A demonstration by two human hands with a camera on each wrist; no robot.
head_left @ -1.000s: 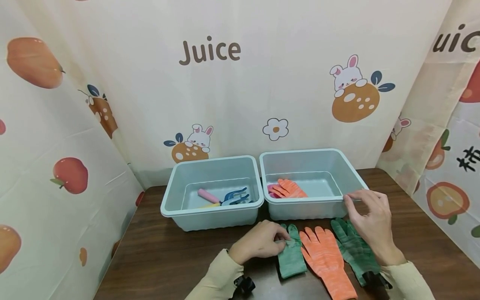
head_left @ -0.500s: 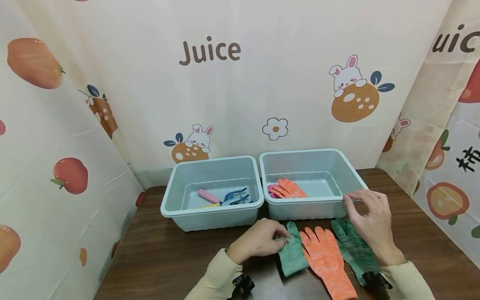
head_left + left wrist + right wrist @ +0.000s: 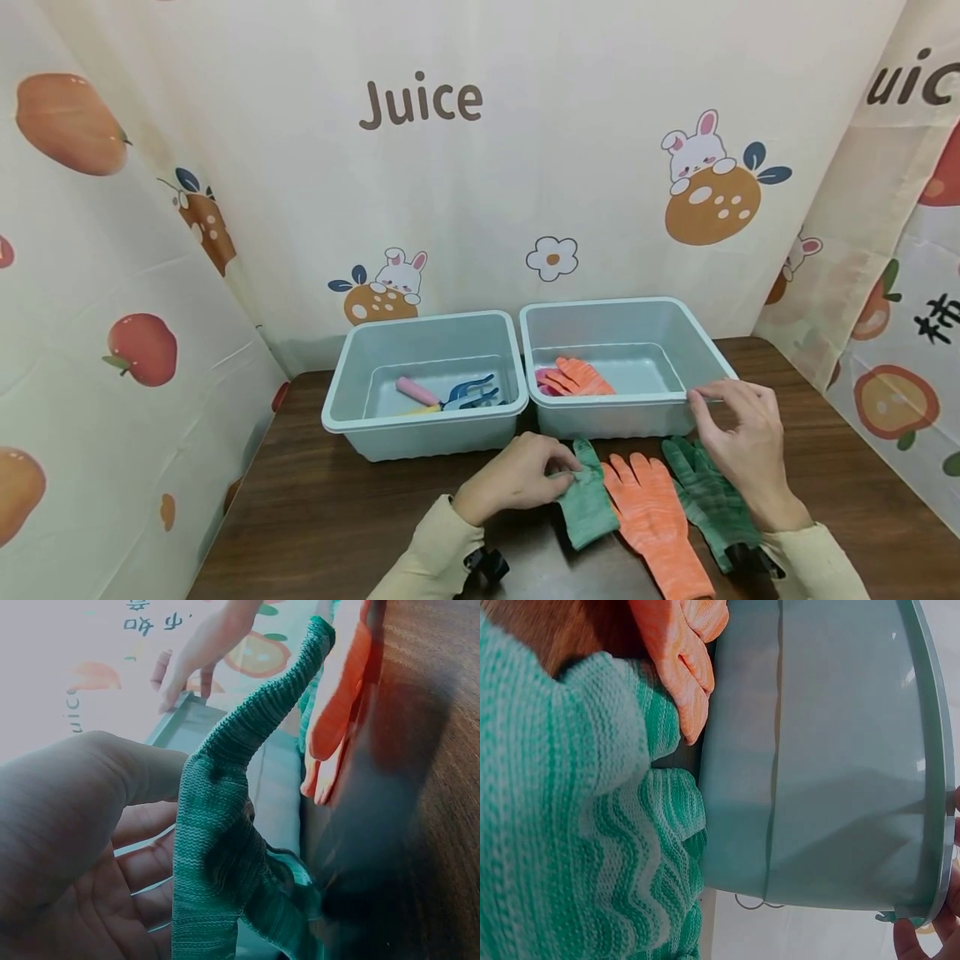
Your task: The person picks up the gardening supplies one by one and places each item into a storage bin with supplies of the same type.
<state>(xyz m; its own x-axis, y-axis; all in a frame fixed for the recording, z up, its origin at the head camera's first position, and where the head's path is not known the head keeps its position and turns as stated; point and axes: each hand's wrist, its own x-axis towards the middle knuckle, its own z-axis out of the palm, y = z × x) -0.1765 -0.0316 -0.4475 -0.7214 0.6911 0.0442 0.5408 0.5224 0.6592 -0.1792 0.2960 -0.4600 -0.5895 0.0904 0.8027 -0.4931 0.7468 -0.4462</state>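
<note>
Head view looks forward and down over the whole table (image 3: 337,517); both wrist views sit close, sharing the right bin (image 3: 622,412) (image 3: 817,750) (image 3: 270,787).

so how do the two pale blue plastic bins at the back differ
The left pale blue plastic bin holds small garden tools, a pink-handled one and a blue fork; the right pale blue plastic bin holds an orange knitted glove over something pink. The right hand pinches the right bin's front rim, while no hand touches the left bin. Both look alike in shape and colour and stand side by side on the brown wooden table.
</note>
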